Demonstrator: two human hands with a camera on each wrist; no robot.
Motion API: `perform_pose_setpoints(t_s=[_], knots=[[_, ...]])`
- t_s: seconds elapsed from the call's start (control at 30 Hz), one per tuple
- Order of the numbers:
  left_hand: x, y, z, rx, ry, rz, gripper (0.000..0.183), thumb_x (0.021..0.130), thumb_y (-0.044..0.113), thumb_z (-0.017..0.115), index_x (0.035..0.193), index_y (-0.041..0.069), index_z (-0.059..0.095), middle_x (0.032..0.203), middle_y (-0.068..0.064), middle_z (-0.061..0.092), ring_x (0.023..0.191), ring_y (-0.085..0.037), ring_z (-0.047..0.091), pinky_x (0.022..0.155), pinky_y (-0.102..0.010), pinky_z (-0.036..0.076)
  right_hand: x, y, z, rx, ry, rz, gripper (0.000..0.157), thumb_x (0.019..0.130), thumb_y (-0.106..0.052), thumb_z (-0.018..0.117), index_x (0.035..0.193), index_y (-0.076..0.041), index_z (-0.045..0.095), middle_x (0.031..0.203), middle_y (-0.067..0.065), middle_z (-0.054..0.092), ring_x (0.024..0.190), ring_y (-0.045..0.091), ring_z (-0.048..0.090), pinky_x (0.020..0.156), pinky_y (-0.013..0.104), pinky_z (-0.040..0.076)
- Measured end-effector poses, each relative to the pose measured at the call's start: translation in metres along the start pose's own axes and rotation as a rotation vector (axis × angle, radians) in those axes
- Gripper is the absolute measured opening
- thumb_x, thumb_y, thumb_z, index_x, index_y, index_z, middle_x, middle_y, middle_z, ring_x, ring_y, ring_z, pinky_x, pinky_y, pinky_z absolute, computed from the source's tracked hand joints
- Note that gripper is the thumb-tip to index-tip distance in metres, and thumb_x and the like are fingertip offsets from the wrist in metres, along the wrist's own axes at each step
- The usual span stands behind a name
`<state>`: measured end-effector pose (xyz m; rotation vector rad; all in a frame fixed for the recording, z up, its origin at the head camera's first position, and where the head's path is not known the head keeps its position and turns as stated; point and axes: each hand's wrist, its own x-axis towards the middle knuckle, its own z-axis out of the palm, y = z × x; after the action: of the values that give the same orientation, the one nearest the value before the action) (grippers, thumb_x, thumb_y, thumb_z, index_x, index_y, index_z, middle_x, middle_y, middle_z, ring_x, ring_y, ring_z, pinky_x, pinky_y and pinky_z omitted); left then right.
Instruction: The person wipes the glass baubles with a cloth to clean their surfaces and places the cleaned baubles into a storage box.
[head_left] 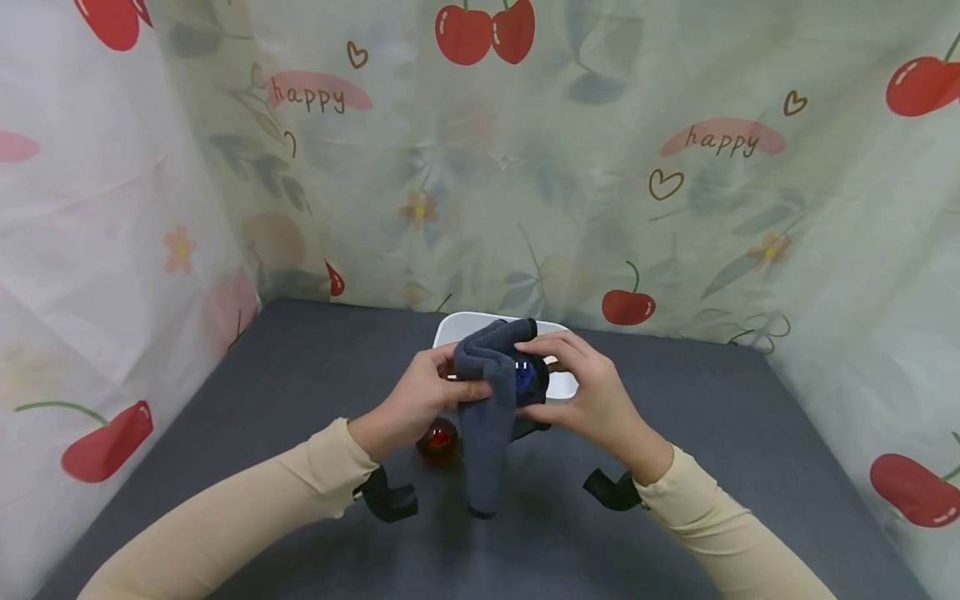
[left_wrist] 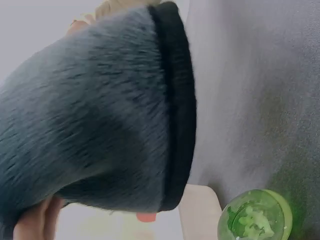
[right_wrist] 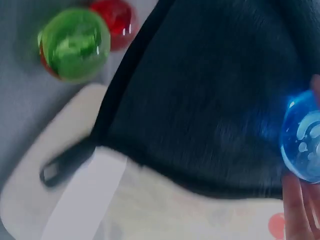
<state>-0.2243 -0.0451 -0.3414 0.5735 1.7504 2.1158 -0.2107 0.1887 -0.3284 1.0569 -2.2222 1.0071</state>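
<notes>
My left hand [head_left: 420, 396] grips a dark grey plush cloth [head_left: 483, 450] with black edging, thumb on the near side. The cloth hangs in a long fold towards the table. My right hand [head_left: 592, 379] holds a clear blue ball [right_wrist: 302, 137] by its fingertips, against the cloth. In the right wrist view a hanging loop [right_wrist: 67, 160] sticks out from the cloth's corner. Below the left hand a clear red ball [head_left: 438, 442] lies on the table. Beside it is a green ball [right_wrist: 75, 45], which the cloth hides in the head view.
A white container [head_left: 453, 327] with rounded corners stands behind the hands, partly covered by them and the cloth. The dark grey tabletop [head_left: 337, 358] meets a cherry-printed curtain [head_left: 480, 183] at the back and sides. Black mounts [head_left: 388, 497] sit at both wrists.
</notes>
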Motion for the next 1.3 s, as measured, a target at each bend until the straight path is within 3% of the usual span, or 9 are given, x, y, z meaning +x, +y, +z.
perform_pose_setpoints(t_s=[0.2, 0.33, 0.47, 0.57, 0.7, 0.87, 1.03, 1.13, 1.3], knots=[[-0.002, -0.007, 0.000, -0.024, -0.045, -0.018, 0.061, 0.082, 0.017, 0.079, 0.131, -0.007, 0.051, 0.108, -0.004, 0.065, 0.089, -0.015, 0.067, 0.076, -0.033, 0.059, -0.005, -0.004, 0.005, 0.157, -0.058, 0.201, 0.061, 0.066, -0.004, 0.088, 0.120, -0.010, 0.061, 0.123, 0.008, 0.058, 0.097, 0.021, 0.063, 0.076, 0.026, 0.058], [-0.004, -0.007, -0.002, -0.022, 0.005, -0.033, 0.042, 0.087, 0.006, 0.071, 0.123, -0.011, 0.055, 0.097, -0.002, 0.069, 0.078, -0.014, 0.070, 0.068, -0.032, 0.059, -0.007, -0.001, 0.003, 0.204, -0.093, 0.166, 0.064, 0.067, -0.005, 0.087, 0.125, -0.009, 0.061, 0.132, 0.009, 0.056, 0.103, 0.023, 0.064, 0.077, 0.028, 0.058], [-0.003, -0.002, -0.002, -0.004, 0.045, -0.043, 0.028, 0.088, -0.003, 0.065, 0.115, -0.010, 0.058, 0.090, -0.001, 0.070, 0.071, -0.013, 0.071, 0.064, -0.031, 0.059, -0.009, 0.001, 0.002, 0.270, -0.039, 0.154, 0.065, 0.066, 0.002, 0.086, 0.126, -0.004, 0.061, 0.122, 0.013, 0.063, 0.093, 0.018, 0.068, 0.076, 0.029, 0.058], [-0.002, 0.001, -0.002, 0.008, 0.037, -0.031, 0.031, 0.087, -0.003, 0.066, 0.117, -0.008, 0.058, 0.095, -0.002, 0.070, 0.076, -0.013, 0.070, 0.068, -0.031, 0.059, -0.010, -0.001, 0.003, 0.365, 0.000, 0.233, 0.061, 0.069, 0.002, 0.084, 0.125, -0.005, 0.061, 0.119, 0.011, 0.062, 0.084, 0.014, 0.069, 0.074, 0.030, 0.059], [-0.001, 0.004, -0.002, 0.022, -0.010, -0.020, 0.046, 0.085, 0.003, 0.072, 0.127, -0.004, 0.055, 0.110, -0.007, 0.065, 0.088, -0.017, 0.068, 0.076, -0.034, 0.059, -0.010, -0.003, 0.006, 0.500, -0.021, 0.303, 0.061, 0.076, 0.004, 0.078, 0.133, -0.002, 0.055, 0.129, 0.011, 0.053, 0.090, 0.015, 0.069, 0.077, 0.033, 0.059], [-0.002, 0.005, -0.001, 0.038, -0.016, -0.019, 0.049, 0.085, 0.006, 0.073, 0.129, -0.005, 0.054, 0.112, -0.009, 0.063, 0.089, -0.017, 0.067, 0.076, -0.035, 0.059, -0.010, -0.003, 0.005, 0.474, -0.042, 0.318, 0.068, 0.073, 0.005, 0.080, 0.136, -0.003, 0.054, 0.128, 0.015, 0.054, 0.089, 0.017, 0.070, 0.076, 0.033, 0.058], [-0.001, 0.005, 0.000, 0.077, 0.040, 0.035, 0.040, 0.084, -0.001, 0.072, 0.122, -0.007, 0.060, 0.103, -0.005, 0.068, 0.085, -0.017, 0.066, 0.072, -0.032, 0.058, -0.007, -0.006, 0.001, 0.464, -0.009, 0.461, 0.059, 0.076, -0.005, 0.081, 0.131, -0.012, 0.058, 0.111, 0.015, 0.059, 0.077, 0.019, 0.071, 0.073, 0.033, 0.059], [0.000, 0.006, 0.000, 0.071, 0.054, 0.040, 0.039, 0.084, -0.003, 0.071, 0.121, -0.005, 0.061, 0.105, -0.006, 0.069, 0.087, -0.018, 0.066, 0.073, -0.032, 0.058, -0.005, -0.009, -0.001, 0.472, -0.009, 0.513, 0.057, 0.080, -0.009, 0.079, 0.132, -0.014, 0.058, 0.117, 0.012, 0.058, 0.076, 0.019, 0.069, 0.071, 0.032, 0.059], [0.001, 0.008, 0.000, 0.082, 0.007, -0.008, 0.050, 0.083, 0.001, 0.073, 0.130, 0.002, 0.057, 0.120, -0.012, 0.063, 0.097, -0.021, 0.065, 0.079, -0.034, 0.058, -0.006, -0.009, 0.000, 0.482, -0.075, 0.453, 0.066, 0.077, -0.001, 0.079, 0.138, -0.007, 0.052, 0.134, 0.012, 0.050, 0.077, 0.018, 0.069, 0.072, 0.031, 0.059]])
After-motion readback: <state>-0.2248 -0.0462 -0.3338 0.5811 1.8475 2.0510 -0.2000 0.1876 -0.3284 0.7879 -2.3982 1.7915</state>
